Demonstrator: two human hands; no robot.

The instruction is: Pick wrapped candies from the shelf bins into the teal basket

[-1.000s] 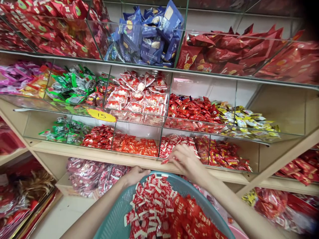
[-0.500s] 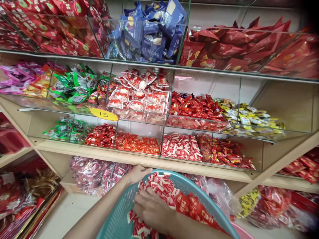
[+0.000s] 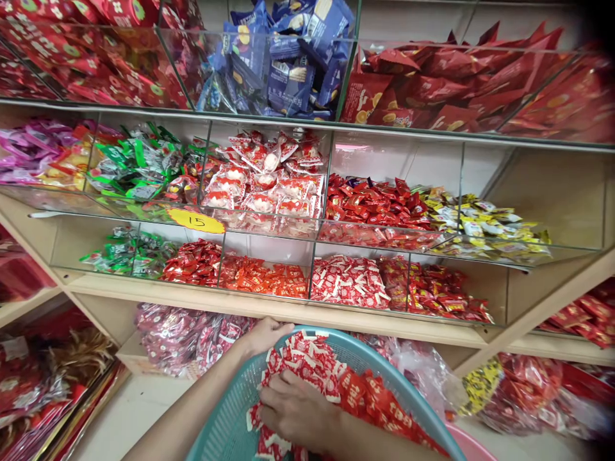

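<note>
I hold a teal plastic basket point(image 3: 225, 422) low in front of me. My left hand point(image 3: 262, 336) grips its far rim with fingers curled over the edge. Inside lies a heap of red-and-white candy packets point(image 3: 307, 365) beside plain red packets point(image 3: 379, 403). My right hand point(image 3: 293, 410) rests palm down on the red-and-white packets, fingers bent and closing on them. Straight ahead, a glass compartment point(image 3: 348, 282) on the lowest glass row holds the same red-and-white packets.
Glass-fronted shelves of wrapped sweets fill the view: blue bags point(image 3: 288, 57) on top, green packets point(image 3: 139, 160), yellow packets point(image 3: 485, 224), a yellow "15" tag point(image 3: 196, 221). A wooden shelf edge point(image 3: 288, 310) runs just beyond the basket. Pink bagged goods point(image 3: 182, 333) sit below.
My right hand left the shelf compartment of red-and-white packets and came down into the basket, where it now presses on the pile. The left hand has kept its grip on the rim.
</note>
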